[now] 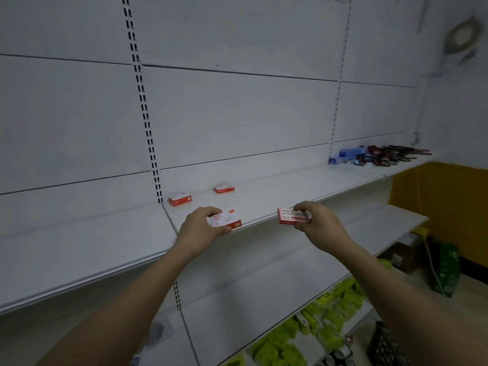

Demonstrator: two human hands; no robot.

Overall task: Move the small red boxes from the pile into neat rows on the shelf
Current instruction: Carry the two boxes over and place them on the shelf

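Note:
My left hand [200,225] grips a small red and white box [229,219] at the front edge of the white shelf [290,186]. My right hand [314,220] pinches another small red box [291,216] in the air just in front of the shelf edge, to the right of the first. Two more small red boxes stand farther back on the shelf: one [180,199] near the slotted upright at the left, one [224,188] a little to its right, near the back panel.
Blue boxes [346,155] and a heap of dark scissors-like items [388,155] lie at the shelf's far right. A lower white shelf [264,299] holds yellow-green packs [330,315]. Green and brown cartons [446,270] stand on the floor at right.

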